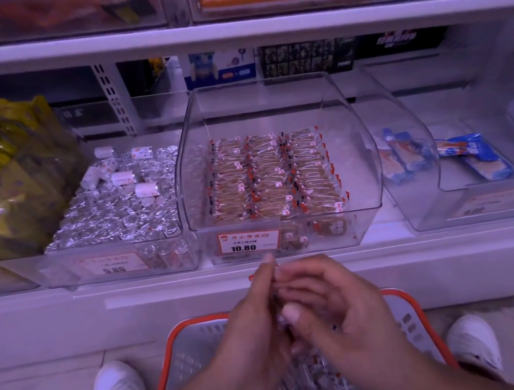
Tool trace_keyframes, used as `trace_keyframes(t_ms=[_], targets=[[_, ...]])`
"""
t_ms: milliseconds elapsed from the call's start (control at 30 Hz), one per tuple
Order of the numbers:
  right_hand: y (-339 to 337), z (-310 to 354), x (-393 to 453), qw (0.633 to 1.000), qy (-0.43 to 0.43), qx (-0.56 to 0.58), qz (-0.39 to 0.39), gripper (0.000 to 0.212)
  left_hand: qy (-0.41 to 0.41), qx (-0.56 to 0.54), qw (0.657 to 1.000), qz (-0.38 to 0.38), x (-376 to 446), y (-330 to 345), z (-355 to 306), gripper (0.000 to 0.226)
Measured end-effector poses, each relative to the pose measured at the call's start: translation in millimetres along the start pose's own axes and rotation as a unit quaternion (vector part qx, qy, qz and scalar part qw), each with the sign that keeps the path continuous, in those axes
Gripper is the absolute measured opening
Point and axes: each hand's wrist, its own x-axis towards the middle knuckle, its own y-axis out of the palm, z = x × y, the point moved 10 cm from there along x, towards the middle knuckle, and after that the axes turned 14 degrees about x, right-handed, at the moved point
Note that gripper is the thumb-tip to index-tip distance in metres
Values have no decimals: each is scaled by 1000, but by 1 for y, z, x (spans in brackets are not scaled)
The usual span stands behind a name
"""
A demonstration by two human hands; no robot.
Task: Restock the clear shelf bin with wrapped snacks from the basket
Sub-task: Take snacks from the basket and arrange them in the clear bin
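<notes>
Pressing wrapped snacks between both hands | clear bin part-full | basket below

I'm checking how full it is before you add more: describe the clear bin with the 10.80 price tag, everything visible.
The clear bin is see-through hard plastic with tall curved side walls, a lower front lip and an open top. It sits upright on the white shelf, between a bin of silver-wrapped pieces and a nearly empty one. An orange-and-white tag reading 10.80 is on its front. Inside, wrapped snacks in clear wrappers with red ends stand in about three neat rows over the floor, far below the rim. Neither hand touches it.
</notes>
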Motion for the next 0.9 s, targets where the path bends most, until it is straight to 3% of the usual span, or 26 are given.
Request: trace_keyframes(t_ms=[67, 133, 267, 333, 400, 467, 533, 600, 633, 700, 767, 833, 900], targets=[[-8, -14, 2, 976, 80, 186, -78, 39, 5, 15, 1000, -22, 0, -6, 0, 32], [-28, -16, 2, 938, 92, 288, -171, 35, 18, 16, 999, -20, 0, -6, -4, 27], [-59, -13, -2, 911, 86, 297, -274, 36, 61, 11, 998, -33, -2, -5, -11, 26], [-59, -18, -5, 927, 115, 230, -273, 34, 85, 9, 995, -42, -3, -6, -13, 18], [-67, -9, -5, 958, 114, 8, -264, 30, 107, 14, 993, -56, -5, -9, -17, 15], [-76, -7, -3, 951, 131, -132, -248, 22, 134, 38, 988, -65, -6, -12, -23, 20], [-80, -31, -10, 936, 254, -67, -235, 12, 162, 75, 982, -59, -8, -11, -33, 22], [-51, -60, -26, 887, 428, 82, -149, 34, 186, 126, 973, -46, -10, -9, -40, 25], [-35, -62, -30, 871, 459, 140, -103, 38, 195, 156, 967, -47, -10, -9, -42, 24], [-34, -57, -21, 894, 410, 159, -90, 28, 206, 202, 955, -63, -9, -14, -47, 24], [-63, -38, -5, 943, 298, 23, -146, 19, 219, 221, 947, -82, -8, -20, -53, 26], [-87, -18, 3, 952, 218, -77, -199, 23, 228, 224, 942, -100, -7, -26, -57, 28], [-99, -6, 8, 953, 189, -29, -235, 22, 233, 230, 938, -110, -7, -31, -60, 27]])
